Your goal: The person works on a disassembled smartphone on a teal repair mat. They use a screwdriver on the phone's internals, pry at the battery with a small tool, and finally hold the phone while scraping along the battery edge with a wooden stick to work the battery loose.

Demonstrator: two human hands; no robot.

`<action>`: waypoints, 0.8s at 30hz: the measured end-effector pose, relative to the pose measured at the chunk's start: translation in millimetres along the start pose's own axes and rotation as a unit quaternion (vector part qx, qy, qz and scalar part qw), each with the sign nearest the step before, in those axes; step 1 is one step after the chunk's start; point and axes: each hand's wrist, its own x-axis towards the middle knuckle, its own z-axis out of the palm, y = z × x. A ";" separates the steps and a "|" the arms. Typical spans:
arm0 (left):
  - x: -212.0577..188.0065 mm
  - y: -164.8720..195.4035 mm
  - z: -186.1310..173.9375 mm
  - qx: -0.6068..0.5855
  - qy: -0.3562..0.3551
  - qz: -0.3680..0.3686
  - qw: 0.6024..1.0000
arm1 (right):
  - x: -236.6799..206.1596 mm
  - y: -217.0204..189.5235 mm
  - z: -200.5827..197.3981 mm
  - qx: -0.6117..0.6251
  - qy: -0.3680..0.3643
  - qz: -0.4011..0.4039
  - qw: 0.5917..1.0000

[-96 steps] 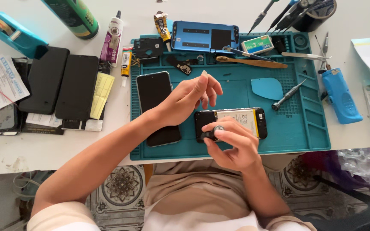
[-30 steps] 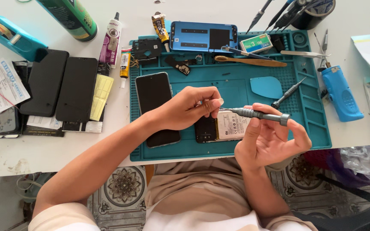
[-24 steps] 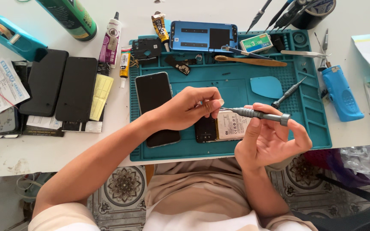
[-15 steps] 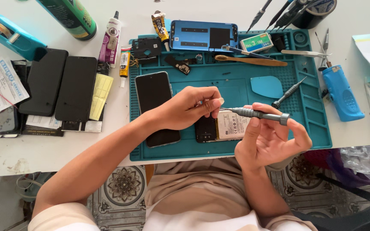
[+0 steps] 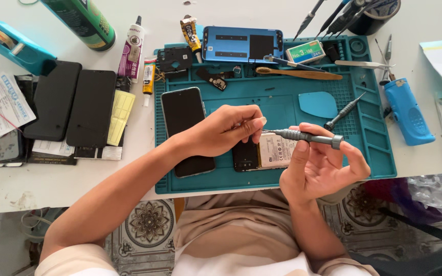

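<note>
While both hands hover above the teal silicone work mat [image 5: 282, 176], the head view reads as follows.

Right hand: the right hand [image 5: 323, 166] is loosely curled, palm up, thumb and fingers holding a slim grey metal precision screwdriver [image 5: 308, 136] level by its rear half.

Left hand: the left hand [image 5: 228, 130] is narrowly closed, thumb and forefinger pinched together at the screwdriver's tip; whether they grip the bit itself cannot be told.

Screwdriver: it spans the gap between both hands, above the mat's near middle.

Opened phone: a black opened phone with a pale battery [image 5: 264, 153] lies flat on the mat, just below the left hand's fingers and beside the right hand.

Dark phone: a black glass-faced phone [image 5: 182, 110] lies on the mat's left part, partly under the left wrist.

Second screwdriver: another thin grey driver [image 5: 345, 111] lies slanted on the mat beyond the right hand.

Blue cover: a blue phone back cover [image 5: 242, 45] lies at the mat's far edge.
</note>
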 end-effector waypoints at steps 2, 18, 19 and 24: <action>-0.2 -0.2 0.2 -0.004 -0.002 0.006 1.000 | 0.2 0.0 1.2 0.001 0.003 0.000 1.000; -1.5 -0.3 -0.6 0.020 -0.006 0.001 1.000 | 0.1 -0.4 1.5 0.010 -0.015 0.005 1.000; -1.7 -1.1 -1.2 0.010 -0.009 0.008 1.000 | 0.0 0.2 1.3 0.009 -0.013 0.003 1.000; -1.1 -8.6 -1.6 -0.048 -0.007 0.051 0.998 | -0.5 -2.3 1.1 0.040 -0.036 0.007 0.999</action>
